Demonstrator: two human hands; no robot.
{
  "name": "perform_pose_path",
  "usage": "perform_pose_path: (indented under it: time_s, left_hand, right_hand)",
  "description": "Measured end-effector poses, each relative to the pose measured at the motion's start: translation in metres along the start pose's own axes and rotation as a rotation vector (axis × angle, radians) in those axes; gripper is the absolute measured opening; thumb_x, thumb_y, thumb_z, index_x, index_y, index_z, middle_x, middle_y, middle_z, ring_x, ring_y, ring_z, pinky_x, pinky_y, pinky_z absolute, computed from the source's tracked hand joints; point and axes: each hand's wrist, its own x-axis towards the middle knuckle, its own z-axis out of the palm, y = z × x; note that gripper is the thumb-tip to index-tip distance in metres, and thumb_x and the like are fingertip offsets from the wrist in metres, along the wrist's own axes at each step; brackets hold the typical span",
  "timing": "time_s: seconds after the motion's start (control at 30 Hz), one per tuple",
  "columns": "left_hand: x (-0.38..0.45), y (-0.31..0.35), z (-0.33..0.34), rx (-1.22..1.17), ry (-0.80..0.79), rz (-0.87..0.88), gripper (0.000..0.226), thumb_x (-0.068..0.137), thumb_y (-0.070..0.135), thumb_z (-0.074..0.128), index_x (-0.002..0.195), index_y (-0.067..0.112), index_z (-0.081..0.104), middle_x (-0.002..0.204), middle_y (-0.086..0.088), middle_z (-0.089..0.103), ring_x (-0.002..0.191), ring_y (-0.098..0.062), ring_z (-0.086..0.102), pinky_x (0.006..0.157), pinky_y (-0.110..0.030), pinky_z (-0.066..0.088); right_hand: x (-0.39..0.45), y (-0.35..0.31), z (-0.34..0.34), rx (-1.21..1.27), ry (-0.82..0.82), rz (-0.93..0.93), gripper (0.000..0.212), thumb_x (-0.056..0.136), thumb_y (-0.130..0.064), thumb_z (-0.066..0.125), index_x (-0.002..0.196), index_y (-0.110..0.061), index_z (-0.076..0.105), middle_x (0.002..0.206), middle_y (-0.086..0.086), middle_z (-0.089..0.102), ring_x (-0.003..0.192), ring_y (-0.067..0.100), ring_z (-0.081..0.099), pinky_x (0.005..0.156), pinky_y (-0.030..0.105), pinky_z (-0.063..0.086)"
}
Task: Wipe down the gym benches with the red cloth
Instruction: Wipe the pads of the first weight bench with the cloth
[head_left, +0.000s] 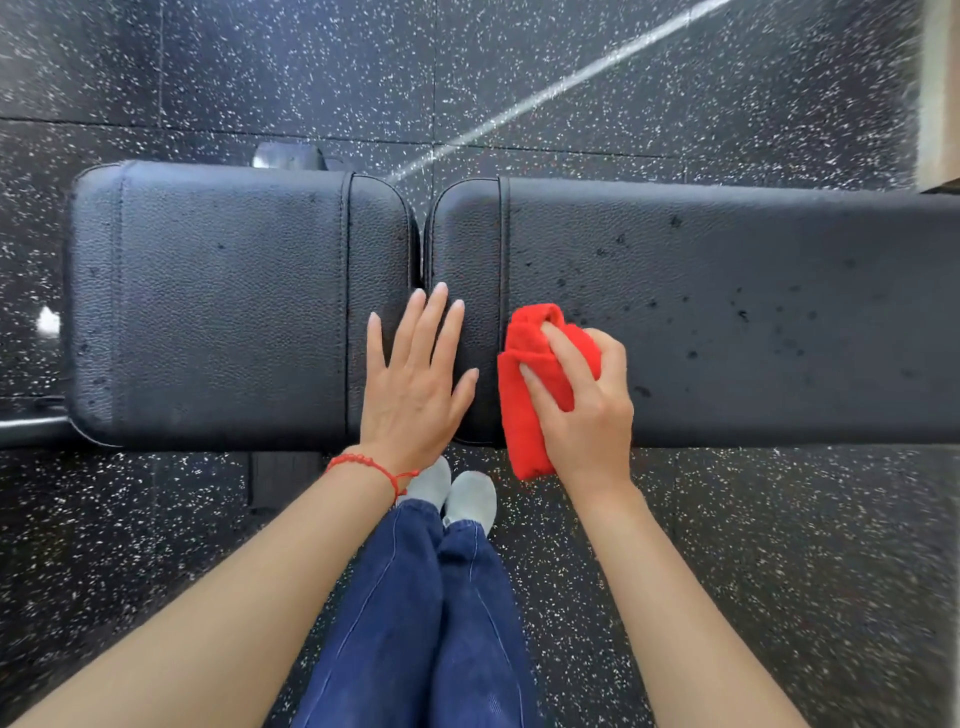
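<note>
Your right hand (582, 410) has its grip closed around the bunched red terry cloth (535, 384), pressing it onto the long black padded vinyl back pad (753, 312) of the gym bench, just right of that pad's stitched seam and near its front edge; the cloth's lower end hangs over the edge. Your left hand (415, 384) lies flat, fingers straight and spread, holding nothing, its palm on the short black padded vinyl seat pad (218, 306) and its fingertips reaching over the gap between the two pads.

Judging by the surface, the job is in its early part: dark droplets and specks dot the long pad to the right of the cloth, thickest toward its right end, and a few spots show along the short pad's left edge. The stretch right around your hands looks cleaner. Most of the long pad remains, and any other benches lie out of view.

The bench stands on black rubber gym flooring flecked with white (727, 571), crossed by a pale diagonal streak of light (571, 78). A pale wall edge (940, 93) shows at the far right. A red string bracelet (374, 465) circles your left wrist; blue trousers (431, 623) and grey shoes (470, 499) appear below.
</note>
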Motion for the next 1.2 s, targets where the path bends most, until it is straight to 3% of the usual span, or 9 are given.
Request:
perform_pose_path:
  time_s: [0.37, 0.53, 0.77, 0.97, 1.2]
  left_hand:
    - [0.005, 0.005, 0.007, 0.062, 0.000, 0.016, 0.058, 0.091, 0.036, 0.038, 0.141, 0.006, 0.037, 0.150, -0.014, 0.030, 0.137, -0.028, 0.026, 0.107, -0.060, 0.010]
    - [0.007, 0.006, 0.003, 0.057, -0.016, 0.016, 0.060, 0.088, 0.035, 0.039, 0.140, 0.005, 0.036, 0.149, -0.016, 0.031, 0.137, -0.030, 0.024, 0.108, -0.059, 0.009]
    - [0.025, 0.022, 0.003, -0.050, -0.004, 0.061, 0.060, 0.089, 0.034, 0.040, 0.141, 0.004, 0.036, 0.149, -0.016, 0.030, 0.138, -0.029, 0.020, 0.111, -0.053, 0.012]
    - [0.034, 0.034, 0.013, -0.045, 0.005, 0.096, 0.059, 0.088, 0.033, 0.041, 0.140, 0.004, 0.038, 0.149, -0.018, 0.030, 0.138, -0.030, 0.019, 0.110, -0.050, 0.011]
    - [0.034, 0.035, 0.015, -0.007, 0.007, 0.084, 0.060, 0.087, 0.032, 0.042, 0.140, 0.005, 0.036, 0.149, -0.017, 0.030, 0.138, -0.031, 0.020, 0.110, -0.052, 0.014]
  right_hand:
    - [0.127, -0.018, 0.018, -0.027, -0.003, -0.007, 0.039, 0.081, -0.032, 0.063, 0.118, -0.020, 0.060, 0.112, 0.015, 0.053, 0.101, 0.029, 0.055, 0.086, 0.030, 0.038]
    - [0.092, -0.008, 0.011, 0.023, 0.095, 0.059, 0.038, 0.082, -0.029, 0.065, 0.118, -0.015, 0.060, 0.115, 0.018, 0.053, 0.103, 0.023, 0.052, 0.088, 0.021, 0.035]
    - [0.007, 0.013, -0.021, -0.015, 0.067, 0.115, 0.038, 0.082, -0.030, 0.061, 0.117, -0.016, 0.060, 0.116, 0.018, 0.051, 0.107, 0.014, 0.046, 0.096, 0.003, 0.025]
    - [0.027, 0.015, -0.022, -0.007, 0.070, 0.114, 0.036, 0.082, -0.030, 0.063, 0.115, -0.017, 0.062, 0.112, 0.017, 0.052, 0.102, 0.013, 0.048, 0.092, 0.005, 0.028]
    - [0.138, 0.018, -0.017, 0.009, 0.109, 0.093, 0.038, 0.082, -0.029, 0.065, 0.117, -0.015, 0.061, 0.112, 0.017, 0.053, 0.101, 0.023, 0.054, 0.083, 0.016, 0.032]
